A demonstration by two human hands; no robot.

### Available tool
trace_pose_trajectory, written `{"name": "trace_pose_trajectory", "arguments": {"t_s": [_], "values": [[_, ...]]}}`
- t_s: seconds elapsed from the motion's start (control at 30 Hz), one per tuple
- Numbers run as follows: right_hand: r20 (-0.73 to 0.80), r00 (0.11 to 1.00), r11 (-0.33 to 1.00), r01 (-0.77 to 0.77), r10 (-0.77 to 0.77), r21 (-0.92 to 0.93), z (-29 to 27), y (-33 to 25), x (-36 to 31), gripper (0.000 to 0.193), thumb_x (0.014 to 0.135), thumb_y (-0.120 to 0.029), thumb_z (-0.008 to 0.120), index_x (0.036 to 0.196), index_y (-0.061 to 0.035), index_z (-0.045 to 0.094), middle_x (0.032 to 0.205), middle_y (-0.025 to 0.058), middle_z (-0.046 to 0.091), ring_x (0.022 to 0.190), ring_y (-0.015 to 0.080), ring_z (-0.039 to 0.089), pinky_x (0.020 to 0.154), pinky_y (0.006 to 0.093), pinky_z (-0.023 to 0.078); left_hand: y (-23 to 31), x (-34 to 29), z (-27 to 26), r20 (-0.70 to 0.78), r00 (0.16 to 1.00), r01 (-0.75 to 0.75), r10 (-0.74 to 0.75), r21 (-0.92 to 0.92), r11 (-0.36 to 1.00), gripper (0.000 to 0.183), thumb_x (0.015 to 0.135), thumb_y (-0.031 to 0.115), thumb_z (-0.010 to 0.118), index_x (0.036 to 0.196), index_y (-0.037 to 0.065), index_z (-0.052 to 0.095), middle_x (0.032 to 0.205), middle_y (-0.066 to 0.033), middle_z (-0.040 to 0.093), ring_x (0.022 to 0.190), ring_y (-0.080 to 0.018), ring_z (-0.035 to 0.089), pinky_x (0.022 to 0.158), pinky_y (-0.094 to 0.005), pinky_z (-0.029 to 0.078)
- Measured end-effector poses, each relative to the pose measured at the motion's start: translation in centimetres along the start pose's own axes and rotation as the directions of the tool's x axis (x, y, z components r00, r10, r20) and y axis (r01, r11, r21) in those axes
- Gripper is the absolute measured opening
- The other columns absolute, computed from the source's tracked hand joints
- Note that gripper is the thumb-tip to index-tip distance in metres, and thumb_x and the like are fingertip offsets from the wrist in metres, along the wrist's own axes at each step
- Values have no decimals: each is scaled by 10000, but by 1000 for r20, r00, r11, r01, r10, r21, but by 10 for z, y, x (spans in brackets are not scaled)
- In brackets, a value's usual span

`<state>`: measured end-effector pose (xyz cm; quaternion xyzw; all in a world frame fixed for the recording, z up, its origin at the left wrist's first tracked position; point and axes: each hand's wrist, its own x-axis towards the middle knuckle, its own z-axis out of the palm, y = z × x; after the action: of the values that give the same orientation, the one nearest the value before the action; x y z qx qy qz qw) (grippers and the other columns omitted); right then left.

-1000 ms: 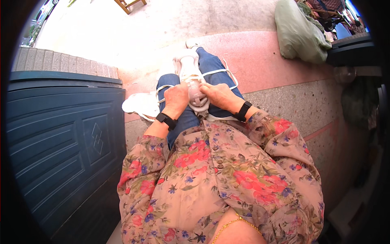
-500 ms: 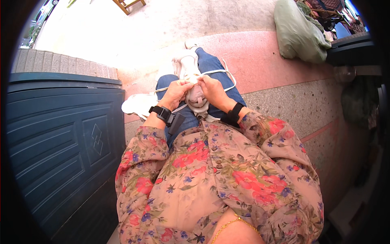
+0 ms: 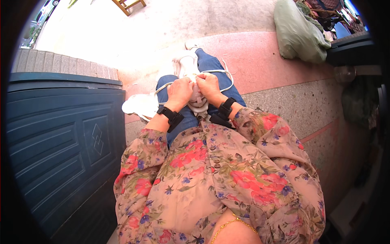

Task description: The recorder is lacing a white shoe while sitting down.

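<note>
A pale sneaker (image 3: 187,65) rests on my jeans (image 3: 215,65), its toe pointing away from me. Its pinkish tongue and collar (image 3: 198,101) show between my wrists. Both hands meet over the lacing. My left hand (image 3: 180,93), back turned up, has its fingers curled in a pinch at the lace by the shoe's left side. Opposite it, my right hand (image 3: 209,86) pinches the lace between thumb and finger. A long white shoelace (image 3: 232,81) loops out over my right thigh, and more lace crosses the left thigh. The fingertips partly hide the eyelets.
A white object (image 3: 140,105), its kind unclear, lies left of my knee. The blue panelled door (image 3: 65,138) stands close on the left. A stuffed greenish sack (image 3: 298,34) sits at the far right, and a wooden stool (image 3: 129,5) at the top.
My left hand has rolled so its back faces up, fingers closer to the shoe. My right hand has shifted slightly, and its wrist has turned inward. The sneaker stays in place.
</note>
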<state>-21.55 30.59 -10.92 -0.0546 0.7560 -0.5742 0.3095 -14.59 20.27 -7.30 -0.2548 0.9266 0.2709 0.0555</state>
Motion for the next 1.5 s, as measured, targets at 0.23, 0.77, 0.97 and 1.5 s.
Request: {"name": "trace_pose_trajectory", "arguments": {"t_s": [0.23, 0.77, 0.97, 1.5], "values": [[-174, 977, 964, 161, -125, 212, -29, -24, 3, 217, 816, -123, 558, 941, 47, 607, 732, 61, 620, 556, 89, 568, 467, 209, 464, 8, 5, -17, -159, 943, -275, 294, 128, 953, 207, 758, 259, 610, 934, 158, 649, 862, -127, 635, 830, -293, 579, 709, -405, 445], [248, 893, 727, 450, -375, -519, -32, -7, -10, 203, 811, -168, 521, 792, 12, 612, 869, 213, 558, 850, 366, 541, 735, 430, 436, -56, -4, -216, -386, 888, -367, -250, -922, 120, 151, 877, 155, 538, 958, 30, 562, 842, -76, 596, 832, -174, 546, 661, -273, 416], [311, 873, 621, 486, -376, -615, -22, -8, -5, 198, 803, -157, 515, 763, 11, 611, 883, 198, 563, 859, 362, 542, 734, 428, 443, -73, -5, -186, -336, 868, -269, -367, -937, 221, 267, 885, 187, 526, 1095, 24, 510, 1028, -76, 552, 883, -142, 518, 659, -259, 414], [335, 795, 625, 606, -506, -493, -16, -13, -9, 186, 748, -46, 539, 923, 10, 566, 802, 215, 606, 788, 350, 590, 691, 407, 465, -3, -31, 4, -225, 913, -167, 341, 556, 814, 154, 682, 122, 584, 815, 58, 628, 1135, -125, 508, 1108, -343, 403, 842, -456, 350]]}}
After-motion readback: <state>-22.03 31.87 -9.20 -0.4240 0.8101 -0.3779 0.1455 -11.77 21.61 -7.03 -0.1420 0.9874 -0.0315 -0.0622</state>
